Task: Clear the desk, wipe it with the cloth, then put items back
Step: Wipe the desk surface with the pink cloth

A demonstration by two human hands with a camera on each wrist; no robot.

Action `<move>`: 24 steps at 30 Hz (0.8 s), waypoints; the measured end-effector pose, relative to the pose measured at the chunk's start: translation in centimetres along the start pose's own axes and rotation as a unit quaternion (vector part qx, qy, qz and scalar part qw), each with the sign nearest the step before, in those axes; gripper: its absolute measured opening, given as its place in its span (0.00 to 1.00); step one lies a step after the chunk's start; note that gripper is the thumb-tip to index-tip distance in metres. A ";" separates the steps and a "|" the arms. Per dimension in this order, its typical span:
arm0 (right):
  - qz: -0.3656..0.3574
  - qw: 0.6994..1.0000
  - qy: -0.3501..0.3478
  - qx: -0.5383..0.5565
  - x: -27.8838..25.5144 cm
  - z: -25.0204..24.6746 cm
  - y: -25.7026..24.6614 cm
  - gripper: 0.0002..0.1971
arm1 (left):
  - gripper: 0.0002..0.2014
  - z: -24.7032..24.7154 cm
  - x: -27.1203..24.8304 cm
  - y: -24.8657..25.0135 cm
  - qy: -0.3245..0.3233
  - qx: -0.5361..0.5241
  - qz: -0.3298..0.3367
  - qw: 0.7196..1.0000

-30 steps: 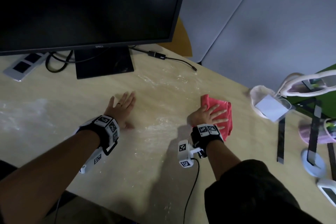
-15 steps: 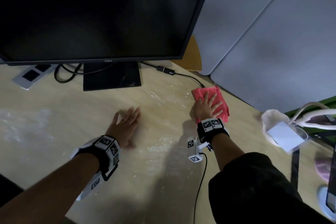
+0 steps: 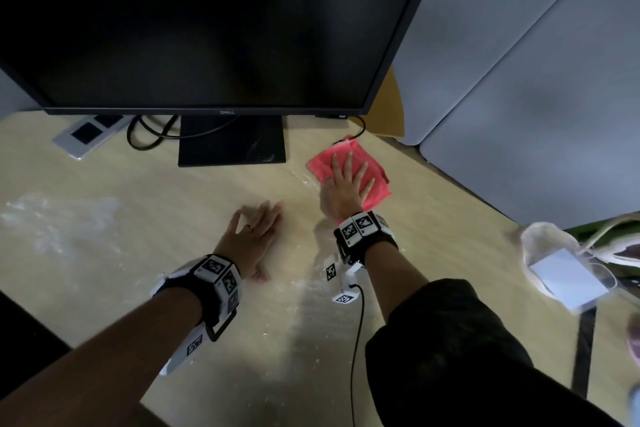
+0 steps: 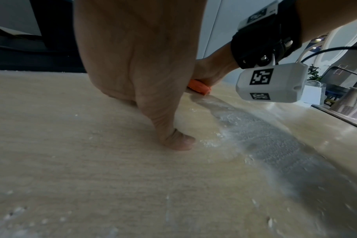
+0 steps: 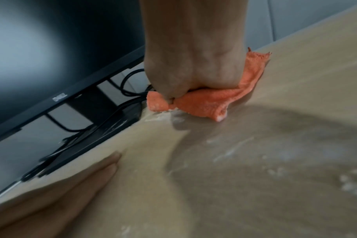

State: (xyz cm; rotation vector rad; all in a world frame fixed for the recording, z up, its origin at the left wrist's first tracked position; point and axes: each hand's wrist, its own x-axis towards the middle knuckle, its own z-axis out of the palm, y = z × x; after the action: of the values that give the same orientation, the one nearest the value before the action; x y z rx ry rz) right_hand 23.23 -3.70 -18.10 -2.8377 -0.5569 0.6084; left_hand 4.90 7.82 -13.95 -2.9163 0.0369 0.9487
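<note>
A red cloth (image 3: 381, 187) lies on the light wood desk (image 3: 156, 218), just right of the monitor's base (image 3: 232, 146). My right hand (image 3: 346, 184) presses flat on it with fingers spread and straight. The right wrist view shows the heel of that hand (image 5: 194, 64) bearing down on the bunched cloth (image 5: 204, 101). My left hand (image 3: 251, 236) rests palm down on the bare desk, fingers straight, holding nothing. White powder (image 3: 52, 218) smears the desk at the left and between my wrists (image 4: 245, 125).
A large black monitor (image 3: 207, 28) stands at the back, with cables (image 3: 149, 139) and a grey socket block (image 3: 86, 135) beneath it. A thin cable end (image 3: 356, 128) lies just beyond the cloth. Grey partitions close off the right. A white pouch with a card (image 3: 561, 270) sits at the right edge.
My right hand has pushed the cloth away from me, from mid-desk up to the monitor's right corner. The left hand has stayed flat in place.
</note>
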 end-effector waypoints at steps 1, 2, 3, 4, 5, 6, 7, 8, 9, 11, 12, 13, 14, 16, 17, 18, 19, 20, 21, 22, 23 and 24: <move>-0.024 1.000 -0.009 -0.010 0.0 0.2 -0.5 0.30 | 0.56 0.0 0.0 0.0 -0.001 -0.002 0.000 1.000; -0.047 0.999 -0.017 -0.017 -0.1 0.3 -1.1 0.29 | 0.56 0.0 -0.1 0.0 -0.001 -0.003 -0.001 1.000; -0.069 0.997 -0.022 -0.021 -0.3 0.5 -1.6 0.29 | 0.56 0.0 -0.1 0.1 -0.002 -0.003 -0.003 1.000; -0.093 0.995 -0.020 -0.023 -0.6 0.7 -2.1 0.29 | 0.56 -0.1 -0.1 0.1 -0.002 -0.001 -0.005 1.000; -0.118 0.993 -0.014 -0.027 -0.9 1.0 -2.5 0.29 | 0.55 -0.2 -0.2 0.1 -0.004 0.003 -0.006 1.000; -0.141 0.989 -0.006 -0.036 -1.1 1.2 -2.8 0.29 | 0.54 -0.2 -0.2 0.2 -0.006 0.005 -0.006 1.000; -0.159 0.986 -0.002 -0.052 -1.2 1.5 -2.9 0.29 | 0.54 -0.3 -0.3 0.2 -0.008 0.006 -0.007 1.000; -0.176 0.982 -0.002 -0.072 -1.3 1.6 -2.7 0.29 | 0.53 -0.3 -0.3 0.2 -0.010 0.006 -0.006 1.000; -0.193 0.977 -0.006 -0.093 -1.3 1.6 -2.4 0.29 | 0.52 -0.3 -0.2 0.2 -0.013 0.003 -0.006 1.000; -0.238 0.961 -0.011 -0.138 -1.2 1.4 -1.1 0.29 | 0.53 -0.2 -0.1 0.1 -0.019 -0.001 -0.004 1.000; -0.262 0.952 -0.014 -0.154 -1.3 1.3 -0.4 0.28 | 0.54 -0.1 0.0 0.0 -0.021 -0.001 -0.004 1.000; -0.285 0.944 -0.015 -0.165 -1.4 1.2 0.2 0.28 | 0.54 -0.1 0.0 0.0 -0.024 0.002 -0.005 1.000; -0.304 0.936 -0.014 -0.174 -1.6 1.1 0.9 0.28 | 0.55 -0.1 0.0 0.0 -0.026 0.004 -0.005 1.000; -0.324 0.928 -0.010 -0.184 -2.0 0.9 2.2 0.30 | 0.55 -0.1 0.0 0.1 -0.026 0.001 -0.005 1.000; -0.329 0.926 -0.008 -0.185 -2.1 1.0 2.9 0.30 | 0.56 -0.1 0.0 0.1 -0.023 -0.002 -0.004 1.000; -0.334 0.924 -0.005 -0.185 -2.3 1.0 3.6 0.30 | 0.56 -0.1 0.0 0.0 -0.019 -0.006 -0.003 1.000; -0.334 0.924 -0.002 -0.185 -2.6 1.0 4.4 0.29 | 0.57 0.0 0.0 0.0 -0.016 -0.010 -0.002 1.000; -0.329 0.927 -0.002 -0.183 -2.8 1.1 5.3 0.29 | 0.57 0.1 0.1 -0.1 -0.015 -0.015 -0.001 1.000; -0.318 0.931 -0.002 -0.177 -3.2 1.1 6.1 0.29 | 0.57 0.2 0.2 -0.2 -0.016 -0.019 -0.001 1.000; -0.309 0.935 0.001 -0.175 -3.5 1.2 6.9 0.29 | 0.57 0.2 0.2 -0.2 -0.018 -0.021 0.000 1.000; -0.305 0.935 0.011 -0.183 -3.9 1.2 7.7 0.30 | 0.57 0.2 0.2 -0.2 -0.021 -0.021 0.002 1.000; -0.302 0.933 0.018 -0.195 -4.4 1.1 8.3 0.31 | 0.56 0.2 0.2 -0.2 -0.022 -0.022 0.003 1.000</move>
State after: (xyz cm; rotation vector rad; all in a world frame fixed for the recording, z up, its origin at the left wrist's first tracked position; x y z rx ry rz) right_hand 21.71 -12.94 -19.67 -2.7541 -1.6130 0.3516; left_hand 4.99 8.04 -14.24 -2.9360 0.0218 1.0264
